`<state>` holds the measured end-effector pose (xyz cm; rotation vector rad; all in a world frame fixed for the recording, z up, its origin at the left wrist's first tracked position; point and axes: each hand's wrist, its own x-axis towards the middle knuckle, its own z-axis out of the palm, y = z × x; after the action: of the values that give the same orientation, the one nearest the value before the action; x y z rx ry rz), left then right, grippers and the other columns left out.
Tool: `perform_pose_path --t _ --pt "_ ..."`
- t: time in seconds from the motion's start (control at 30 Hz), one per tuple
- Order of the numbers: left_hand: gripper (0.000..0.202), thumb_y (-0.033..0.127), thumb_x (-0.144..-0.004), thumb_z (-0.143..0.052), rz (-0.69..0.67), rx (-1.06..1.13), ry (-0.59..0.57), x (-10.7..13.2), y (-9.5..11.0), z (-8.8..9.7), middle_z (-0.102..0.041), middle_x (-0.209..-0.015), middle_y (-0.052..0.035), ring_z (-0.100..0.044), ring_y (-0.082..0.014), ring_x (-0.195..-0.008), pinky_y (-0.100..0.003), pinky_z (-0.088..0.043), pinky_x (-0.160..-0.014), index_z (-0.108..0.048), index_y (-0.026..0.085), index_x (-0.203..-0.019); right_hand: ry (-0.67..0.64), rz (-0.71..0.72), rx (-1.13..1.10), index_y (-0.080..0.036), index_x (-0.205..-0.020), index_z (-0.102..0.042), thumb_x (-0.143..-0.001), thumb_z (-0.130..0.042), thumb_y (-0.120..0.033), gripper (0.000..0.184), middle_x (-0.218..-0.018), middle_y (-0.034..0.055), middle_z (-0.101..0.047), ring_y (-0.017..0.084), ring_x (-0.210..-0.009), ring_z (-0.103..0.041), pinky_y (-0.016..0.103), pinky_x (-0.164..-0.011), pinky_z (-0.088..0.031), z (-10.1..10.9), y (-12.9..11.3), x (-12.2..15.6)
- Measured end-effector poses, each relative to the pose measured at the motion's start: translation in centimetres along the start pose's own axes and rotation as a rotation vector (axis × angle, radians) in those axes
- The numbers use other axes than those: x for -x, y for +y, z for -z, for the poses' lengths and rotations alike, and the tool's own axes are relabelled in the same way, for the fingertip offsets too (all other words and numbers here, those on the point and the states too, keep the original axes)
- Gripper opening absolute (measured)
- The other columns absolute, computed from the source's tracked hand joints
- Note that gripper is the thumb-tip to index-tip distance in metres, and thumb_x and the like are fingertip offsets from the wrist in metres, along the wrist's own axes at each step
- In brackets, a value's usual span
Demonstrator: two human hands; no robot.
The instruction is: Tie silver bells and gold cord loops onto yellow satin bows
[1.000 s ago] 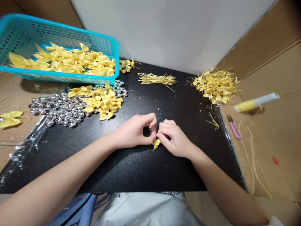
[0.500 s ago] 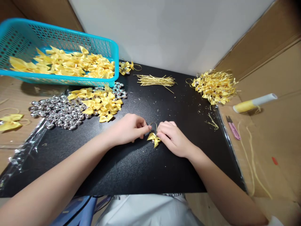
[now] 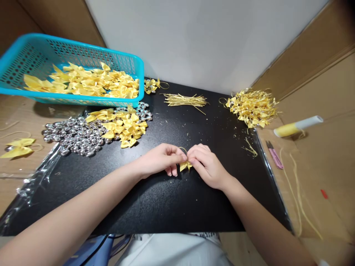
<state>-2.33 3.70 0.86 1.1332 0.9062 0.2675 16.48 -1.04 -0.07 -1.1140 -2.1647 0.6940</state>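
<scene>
My left hand (image 3: 161,159) and my right hand (image 3: 206,164) meet over the middle of the black mat (image 3: 172,199). Both pinch a small yellow ribbon bow (image 3: 185,165) between their fingertips, with a thin gold loop showing just above it. To the left lie a loose pile of yellow bows (image 3: 122,125) and a heap of silver beads (image 3: 74,135).
A turquoise basket (image 3: 33,55) of yellow bows stands at the back left. Gold wire strands (image 3: 184,99) lie at the back centre, a heap of finished bows with loops (image 3: 253,105) at the back right. Pink snips (image 3: 274,157), a ribbon spool (image 3: 298,126) and cord rest on cardboard at right.
The hands drew closer together round the bow, which is now more hidden between the fingers. The camera view shifted slightly down and to the left.
</scene>
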Motion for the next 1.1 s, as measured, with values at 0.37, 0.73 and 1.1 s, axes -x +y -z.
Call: perform_pose_path --t 0.37,0.73,1.1 --pt "0.023 0.017 -0.069 -0.072 -0.036 0.118 0.073 0.0 0.0 -0.8 -0.064 -0.058 0.004 -0.059 -0.0077 -0.047 -0.017 -0.047 -0.047 -0.059 0.013 -0.088 0.091 0.057 0.045 -0.019 -0.079 -0.06 -0.096 -0.046 -0.021 0.021 -0.089 0.004 -0.062 0.016 -0.086 -0.054 0.034 -0.081 -0.041 0.3 -0.4 0.2" --pt "0.012 0.018 -0.082 -0.066 -0.68 -0.321 0.526 1.4 -0.9 -1.9 -0.069 -0.071 0.0026 -0.063 -0.0076 -0.058 -0.016 -0.05 -0.055 -0.059 0.018 -0.091 0.617 0.08 0.342 -0.02 -0.076 -0.066 -0.077 -0.067 -0.016 0.004 -0.07 0.0005 -0.062 0.016 -0.07 -0.056 0.035 -0.071 -0.042 -0.2 -1.6 0.3" --pt "0.02 0.008 -0.081 -0.068 -0.998 -0.775 0.722 1.9 -1.4 -2.3 -0.072 -0.08 0.0041 -0.066 -0.0049 -0.064 -0.011 -0.051 -0.061 -0.058 0.019 -0.096 0.65 0.051 0.496 -0.021 -0.087 -0.067 -0.078 -0.068 -0.019 0.01 -0.078 -0.0011 -0.074 0.015 -0.072 -0.066 0.04 -0.088 -0.039 -1.6 -2.6 -0.1"
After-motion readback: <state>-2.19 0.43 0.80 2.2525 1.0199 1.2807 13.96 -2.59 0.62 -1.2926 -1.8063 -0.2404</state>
